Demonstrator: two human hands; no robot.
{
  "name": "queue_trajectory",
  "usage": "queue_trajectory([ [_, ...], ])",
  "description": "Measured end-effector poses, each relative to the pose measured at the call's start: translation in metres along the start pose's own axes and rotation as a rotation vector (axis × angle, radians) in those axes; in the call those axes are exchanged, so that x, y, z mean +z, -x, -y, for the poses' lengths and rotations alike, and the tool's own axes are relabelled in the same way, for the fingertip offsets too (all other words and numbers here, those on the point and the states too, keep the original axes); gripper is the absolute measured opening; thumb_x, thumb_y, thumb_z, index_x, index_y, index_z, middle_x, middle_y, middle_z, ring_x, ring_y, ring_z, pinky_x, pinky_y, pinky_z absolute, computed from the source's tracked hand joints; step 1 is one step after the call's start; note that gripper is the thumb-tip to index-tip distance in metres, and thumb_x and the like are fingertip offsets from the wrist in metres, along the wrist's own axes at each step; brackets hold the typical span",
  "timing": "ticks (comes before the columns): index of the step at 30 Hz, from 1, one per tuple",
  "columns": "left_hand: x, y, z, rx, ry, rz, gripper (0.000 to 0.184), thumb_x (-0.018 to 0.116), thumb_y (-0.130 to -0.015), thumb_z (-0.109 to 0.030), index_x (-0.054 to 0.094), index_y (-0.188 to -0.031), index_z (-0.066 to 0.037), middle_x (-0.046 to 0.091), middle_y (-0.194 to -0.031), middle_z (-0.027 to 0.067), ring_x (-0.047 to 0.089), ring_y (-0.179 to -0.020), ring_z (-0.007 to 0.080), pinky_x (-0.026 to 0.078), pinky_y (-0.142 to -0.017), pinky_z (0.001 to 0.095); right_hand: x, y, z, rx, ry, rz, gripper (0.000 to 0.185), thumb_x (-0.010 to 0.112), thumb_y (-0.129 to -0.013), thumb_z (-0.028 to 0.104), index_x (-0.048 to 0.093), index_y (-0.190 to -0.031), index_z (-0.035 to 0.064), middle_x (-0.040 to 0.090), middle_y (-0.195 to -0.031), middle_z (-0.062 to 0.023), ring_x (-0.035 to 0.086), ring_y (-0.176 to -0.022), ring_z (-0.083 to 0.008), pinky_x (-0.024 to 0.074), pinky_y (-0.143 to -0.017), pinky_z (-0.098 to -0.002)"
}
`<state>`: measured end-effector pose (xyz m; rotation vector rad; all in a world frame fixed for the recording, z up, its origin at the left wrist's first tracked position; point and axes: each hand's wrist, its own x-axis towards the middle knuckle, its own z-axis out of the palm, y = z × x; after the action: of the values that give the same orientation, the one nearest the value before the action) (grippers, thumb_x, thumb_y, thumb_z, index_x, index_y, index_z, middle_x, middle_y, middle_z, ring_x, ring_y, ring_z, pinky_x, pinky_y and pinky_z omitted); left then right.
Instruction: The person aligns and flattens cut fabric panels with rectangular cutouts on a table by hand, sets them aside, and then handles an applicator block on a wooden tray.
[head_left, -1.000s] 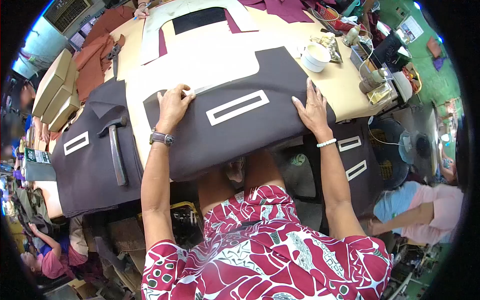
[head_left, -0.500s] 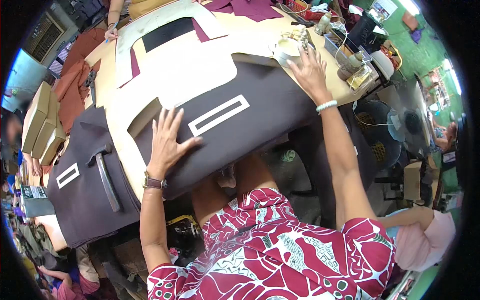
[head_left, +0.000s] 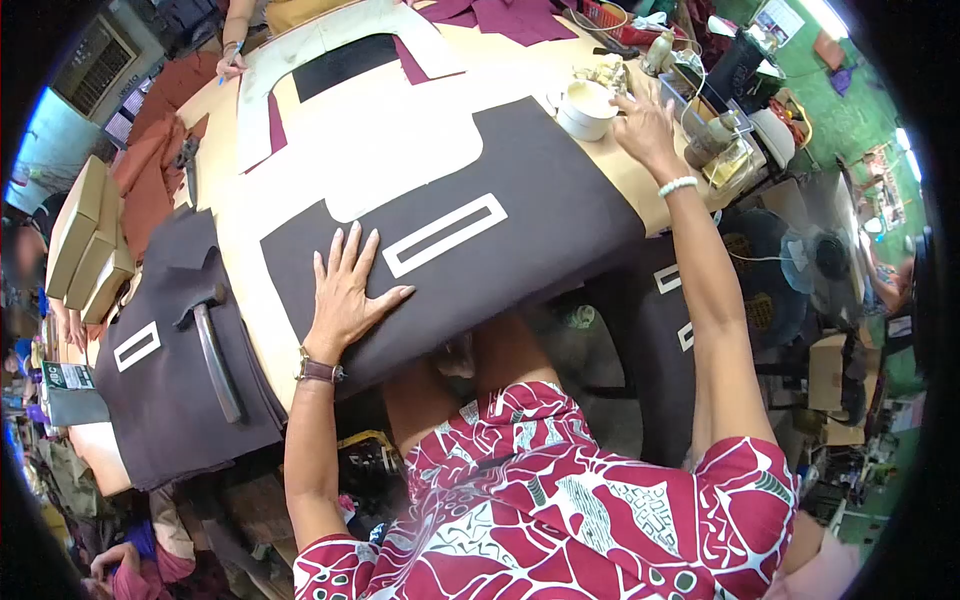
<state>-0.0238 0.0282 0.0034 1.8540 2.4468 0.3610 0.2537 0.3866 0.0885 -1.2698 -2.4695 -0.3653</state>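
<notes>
A large dark brown sheet of material [head_left: 560, 200] lies on the table and hangs over its front edge. My left hand [head_left: 350, 290] rests flat on its left part, fingers spread. Right of that hand, a cream rectangular frame-shaped piece [head_left: 445, 235] lies on the sheet. My right hand [head_left: 648, 132] is beyond the sheet's far right corner, beside a white pot [head_left: 586, 122] with cream-coloured contents. Its thumb side is close to the pot's rim, and the fingers look apart. Whether it touches the pot is unclear.
A hammer [head_left: 212, 350] lies on a dark stack [head_left: 180, 420] at left. Scissors [head_left: 187, 165] and boxes [head_left: 85, 235] are farther left. Bottles [head_left: 712, 138] stand at right. Across the table, a co-worker's hand [head_left: 231, 66] holds a pen near a white template [head_left: 255, 110].
My right hand has moved slightly right and drawn its fingers in beside the pot. The sheet's raised far edges now lie flatter. My left hand stays on the sheet.
</notes>
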Motion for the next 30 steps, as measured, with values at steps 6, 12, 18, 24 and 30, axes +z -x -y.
queue_trajectory([
  [6,-0.012,-0.004,-0.003,0.006,0.009,0.024,0.087,0.054,-0.074,-0.068,0.034,-0.139,-0.015,0.025,-0.146,0.0126,0.018,-0.136,0.0306,0.012,-0.109,0.0541,-0.015,0.022,0.014,-0.092,0.162,0.136,0.032,0.051,-0.076,0.002,0.066,-0.101,0.014,0.029,-0.144,-0.0166,0.022,-0.134,-0.0403,0.0138,-0.105,-0.0631],
  [12,0.005,-0.001,0.005,0.023,-0.01,-0.02,0.082,0.045,-0.079,-0.069,0.031,-0.141,-0.016,0.021,-0.148,0.0108,0.015,-0.137,0.0312,0.009,-0.109,0.0556,-0.038,0.061,0.097,-0.47,-0.029,-0.061,0.04,0.047,-0.075,-0.001,0.064,-0.108,0.0149,0.027,-0.146,-0.0145,0.019,-0.135,-0.0378,0.0137,-0.107,-0.0594],
  [18,0.006,-0.003,0.005,0.031,-0.023,-0.028,0.085,0.046,-0.077,-0.07,0.03,-0.141,-0.016,0.021,-0.148,0.0118,0.013,-0.138,0.032,0.009,-0.109,0.055,-0.003,0.113,0.153,-0.203,-0.486,0.373,0.054,0.042,-0.075,-0.004,0.058,-0.121,0.0188,0.024,-0.145,-0.0194,0.018,-0.134,-0.0428,0.0097,-0.107,-0.06],
  [24,0.004,-0.003,0.005,0.04,-0.013,-0.033,0.089,0.048,-0.075,-0.072,0.031,-0.141,-0.015,0.021,-0.148,0.0124,0.014,-0.138,0.0322,0.01,-0.109,0.0552,-0.001,0.129,0.162,-0.197,-0.177,0.358,0.054,0.043,-0.081,0.002,0.046,-0.133,0.018,0.022,-0.146,-0.018,0.014,-0.135,-0.0414,0.0074,-0.106,-0.0605],
  [30,0.007,-0.003,0.006,0.056,0.011,-0.063,0.089,0.05,-0.075,-0.069,0.032,-0.14,-0.012,0.024,-0.147,0.0135,0.016,-0.137,0.033,0.011,-0.107,0.0572,-0.006,0.131,0.176,-0.336,0.303,0.312,0.049,0.043,-0.088,0.018,0.039,-0.136,0.0075,0.021,-0.147,-0.0148,0.015,-0.136,-0.0378,0.008,-0.107,-0.0586],
])
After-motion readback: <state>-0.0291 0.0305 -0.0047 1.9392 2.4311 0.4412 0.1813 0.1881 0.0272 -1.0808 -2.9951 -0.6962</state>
